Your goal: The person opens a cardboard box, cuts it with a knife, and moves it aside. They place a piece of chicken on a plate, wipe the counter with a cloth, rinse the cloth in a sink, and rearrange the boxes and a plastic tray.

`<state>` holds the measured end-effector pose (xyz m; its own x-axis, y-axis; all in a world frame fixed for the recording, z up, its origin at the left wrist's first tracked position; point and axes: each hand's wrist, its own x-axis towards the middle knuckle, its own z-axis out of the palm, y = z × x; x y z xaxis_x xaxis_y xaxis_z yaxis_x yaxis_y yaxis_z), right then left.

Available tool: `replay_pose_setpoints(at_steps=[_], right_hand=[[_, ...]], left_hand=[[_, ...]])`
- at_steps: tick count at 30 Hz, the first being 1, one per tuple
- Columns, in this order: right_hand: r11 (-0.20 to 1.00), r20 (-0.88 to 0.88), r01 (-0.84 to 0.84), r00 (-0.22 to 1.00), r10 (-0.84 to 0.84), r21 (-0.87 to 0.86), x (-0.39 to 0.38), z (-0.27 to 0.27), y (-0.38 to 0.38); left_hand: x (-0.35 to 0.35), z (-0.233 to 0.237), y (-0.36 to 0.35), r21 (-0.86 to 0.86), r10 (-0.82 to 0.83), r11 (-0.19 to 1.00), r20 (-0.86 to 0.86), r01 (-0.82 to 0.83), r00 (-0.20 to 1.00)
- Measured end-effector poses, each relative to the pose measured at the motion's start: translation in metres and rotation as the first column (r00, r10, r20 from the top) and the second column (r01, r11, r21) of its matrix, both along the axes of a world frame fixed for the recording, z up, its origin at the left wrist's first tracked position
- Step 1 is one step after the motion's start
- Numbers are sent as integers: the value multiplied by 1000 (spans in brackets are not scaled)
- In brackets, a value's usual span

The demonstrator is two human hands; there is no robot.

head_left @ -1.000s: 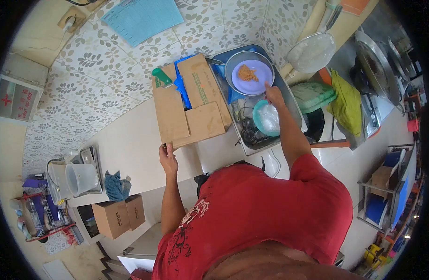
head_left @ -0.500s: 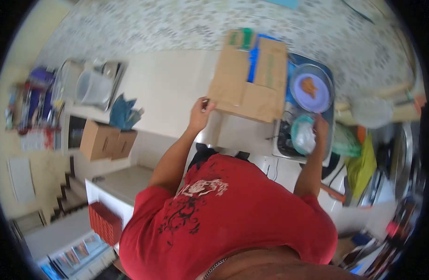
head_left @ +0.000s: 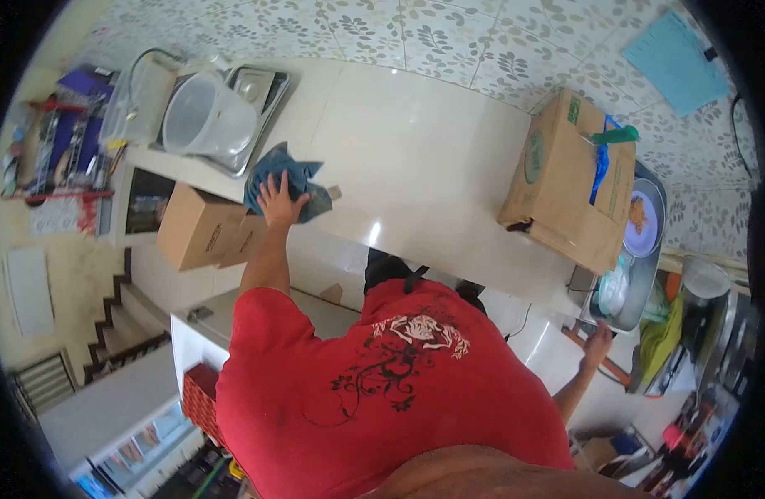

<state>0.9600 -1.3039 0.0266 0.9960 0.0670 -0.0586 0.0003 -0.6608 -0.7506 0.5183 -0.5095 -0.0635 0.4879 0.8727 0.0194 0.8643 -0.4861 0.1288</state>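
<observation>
My left hand (head_left: 280,201) rests on a crumpled dark blue-green cloth (head_left: 260,176) at the left part of the counter, its fingers spread over the top. My right hand (head_left: 599,343) hangs low at the right, just off the near edge of the sink (head_left: 644,306); its fingers are too small to make out. In that sink area sit a purple plate (head_left: 643,237) with orange-brown bits on it and a whitish plastic bag (head_left: 613,287). A cardboard box (head_left: 557,179) stands on the counter beside the sink, with blue plastic at its opening and a green object (head_left: 617,135) on top.
A translucent bucket (head_left: 207,116) stands on a metal tray (head_left: 262,125) at the counter's left end. Brown cartons (head_left: 201,229) are below the cloth. A light blue sheet (head_left: 673,62) hangs on the tiled wall. A yellow-green cloth (head_left: 658,341) hangs at right.
My left hand has left the cardboard box's corner and moved left onto the cloth. My right hand has drawn back from the bowl with the plastic bag. The view has shifted left.
</observation>
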Motion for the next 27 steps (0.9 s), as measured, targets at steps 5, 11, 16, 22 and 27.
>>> replay_pose_setpoints(at_steps=[5,11,16,22,27], right_hand=[[950,-416,-120,909,-12,-290,-190,-6,85],[961,-650,10,734,-196,-278,-355,57,124],[937,-630,27,733,-256,-348,-363,98,129],[958,-607,-75,787,-113,-275,-311,91,210],[978,-691,-31,712,-125,-209,-277,56,190]], left_hand=[[67,-29,35,-164,187,960,-232,-227,955],[230,-47,127,-112,20,993,-54,-25,998],[359,-33,62,-44,-335,940,63,338,940],[344,-39,-173,-218,-870,379,246,899,427],[230,-57,-174,-190,-747,429,475,883,465]])
